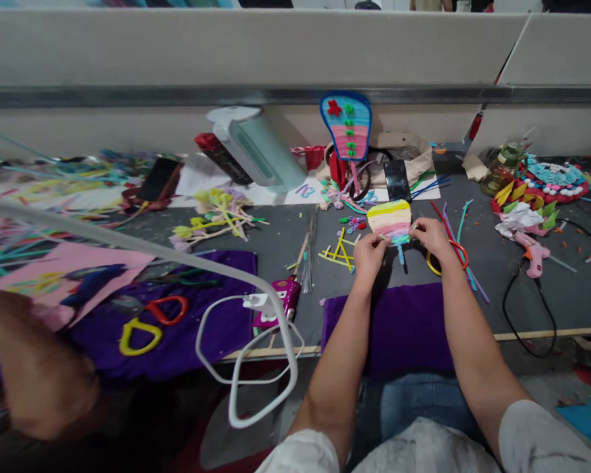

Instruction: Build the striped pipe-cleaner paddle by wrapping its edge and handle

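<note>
A small fan-shaped piece made of pipe cleaners (389,218), banded yellow, cream, pink and blue with a short blue stem, is held up in front of me. My left hand (371,253) pinches its lower left edge. At its lower right edge, my right hand (431,235) has thumb and fingers closed together. Under my right forearm lie scissors with red and yellow handles (458,253). Yellow pipe cleaners (343,253) rest left of my left hand. A larger finished-looking fan (347,128) with a blue rim and flowers stands behind.
A purple cloth (408,322) covers the table edge before me. To the right are a pink glue gun (534,255) with its cord and a glass jar (505,171). A pale kettle (261,148) stands back left. A white tube (177,249) crosses the left, near another person's arm (34,368).
</note>
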Demonstrator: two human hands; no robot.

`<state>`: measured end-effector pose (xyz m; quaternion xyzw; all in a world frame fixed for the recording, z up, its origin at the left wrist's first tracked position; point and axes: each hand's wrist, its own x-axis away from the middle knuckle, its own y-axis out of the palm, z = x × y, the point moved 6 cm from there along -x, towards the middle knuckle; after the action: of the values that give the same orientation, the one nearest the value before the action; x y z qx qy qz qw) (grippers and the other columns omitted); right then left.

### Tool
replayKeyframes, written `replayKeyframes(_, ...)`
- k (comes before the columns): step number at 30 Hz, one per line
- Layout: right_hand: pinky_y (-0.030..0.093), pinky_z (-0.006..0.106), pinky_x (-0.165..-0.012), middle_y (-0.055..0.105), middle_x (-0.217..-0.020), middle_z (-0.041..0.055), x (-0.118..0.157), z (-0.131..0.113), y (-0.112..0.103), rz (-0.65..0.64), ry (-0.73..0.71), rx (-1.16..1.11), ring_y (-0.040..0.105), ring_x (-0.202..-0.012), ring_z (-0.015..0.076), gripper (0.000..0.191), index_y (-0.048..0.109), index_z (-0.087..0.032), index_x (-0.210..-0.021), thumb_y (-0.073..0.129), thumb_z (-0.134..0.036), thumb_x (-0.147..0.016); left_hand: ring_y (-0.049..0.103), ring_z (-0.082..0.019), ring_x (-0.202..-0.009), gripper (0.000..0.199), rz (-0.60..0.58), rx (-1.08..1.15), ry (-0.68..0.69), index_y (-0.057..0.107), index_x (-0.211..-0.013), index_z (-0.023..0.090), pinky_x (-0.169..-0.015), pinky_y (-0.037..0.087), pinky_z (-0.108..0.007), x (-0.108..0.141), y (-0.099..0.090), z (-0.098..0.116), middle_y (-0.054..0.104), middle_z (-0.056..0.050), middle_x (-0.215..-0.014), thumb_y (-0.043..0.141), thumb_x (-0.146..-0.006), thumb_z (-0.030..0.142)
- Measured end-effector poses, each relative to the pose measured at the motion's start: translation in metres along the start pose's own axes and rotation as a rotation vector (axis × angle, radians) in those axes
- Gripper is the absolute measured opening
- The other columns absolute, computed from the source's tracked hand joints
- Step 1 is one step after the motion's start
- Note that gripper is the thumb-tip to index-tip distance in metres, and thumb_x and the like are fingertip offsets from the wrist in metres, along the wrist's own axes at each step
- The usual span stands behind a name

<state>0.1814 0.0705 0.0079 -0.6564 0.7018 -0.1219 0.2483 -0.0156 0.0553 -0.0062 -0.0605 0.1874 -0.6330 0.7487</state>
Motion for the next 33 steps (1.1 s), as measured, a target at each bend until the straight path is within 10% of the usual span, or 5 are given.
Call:
replayKeyframes(7,0.033,0.023,-0.06,0.064,-0.064,-0.0013,0.009,-0.027,0.008,-0.119,-0.121,0.178,0.053,-0.062,0.0128,0.009,0.066,-0.019,-0.067,0.065,-0.026,-0.072,0.056,-0.017,-0.066,0.014,-0.037,0.185,-0.027,0.07,-0.067,0.02,-0.062,0.039,-0.024,0.003,0.012,0.001,0.063,0.0,-0.063,0.074,-0.064,0.033)
replayKeyframes(18,0.046,0.025,-0.055,0.063,-0.063,-0.0027,0.006,-0.008,0.021,-0.163,0.047,-0.334,0.058,-0.057,0.0137,0.009,0.065,-0.02,-0.072,0.061,-0.027,-0.067,0.05,-0.014,-0.064,0.016,-0.017,0.182,0.01,0.059,-0.064,0.019,-0.062,0.038,-0.024,0.004,0.016,0.007,0.055,0.002,-0.062,0.073,-0.065,0.027)
replayKeyframes(26,0.041,0.021,-0.056,0.061,-0.062,-0.003,0.007,-0.026,0.015,-0.155,-0.105,-0.243,0.052,-0.058,0.0105,0.011,0.066,-0.017,-0.07,0.06,-0.026,-0.067,0.055,-0.018,-0.073,0.006,-0.08,0.095,0.147,0.066,-0.073,0.021,-0.071,0.041,-0.027,0.008,0.023,0.011,0.063,-0.002,-0.075,0.07,-0.07,0.026)
replayKeyframes(33,0.048,0.023,-0.051,0.064,-0.065,-0.0012,0.007,-0.018,0.021,-0.171,0.038,-0.418,0.061,-0.06,0.014,0.016,0.063,-0.018,-0.076,0.064,-0.031,-0.066,0.055,-0.018,-0.075,0.002,-0.095,0.023,0.208,0.064,-0.073,0.021,-0.074,0.041,-0.029,0.01,0.024,0.015,0.061,-0.002,-0.076,0.066,-0.073,0.023)
